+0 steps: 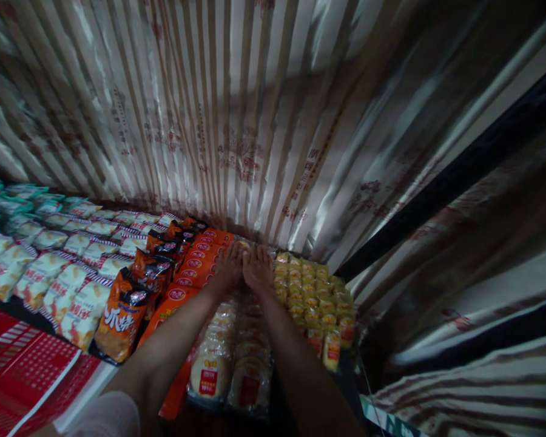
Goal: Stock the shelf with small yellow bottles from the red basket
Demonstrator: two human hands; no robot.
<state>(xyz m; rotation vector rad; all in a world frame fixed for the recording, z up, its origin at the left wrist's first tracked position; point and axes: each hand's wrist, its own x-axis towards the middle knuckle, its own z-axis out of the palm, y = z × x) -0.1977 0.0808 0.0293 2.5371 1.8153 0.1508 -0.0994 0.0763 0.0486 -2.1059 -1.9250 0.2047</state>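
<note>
Both my arms reach forward over a shelf of packaged snacks. My left hand (229, 264) rests at the far end of two rows of round wrapped cakes (212, 371), next to orange snack boxes (193, 265). Beside it, nearly touching, my right hand (257, 266) lies palm down with its fingers stretched forward. Under and between the fingertips a clear-wrapped pack (242, 245) shows in part; neither hand is visibly wrapped around it. Small yellow wrapped packs (307, 285) stand just right of my right hand. My forearms hide parts of the cake rows.
Orange-and-black snack bags (121, 315) and several rows of white snack bags (79, 303) fill the shelf to the left. A red basket (16, 364) sits below them. Striped curtain-like sheeting (236, 121) hangs behind, with a dark pole (455, 173) slanting across at right.
</note>
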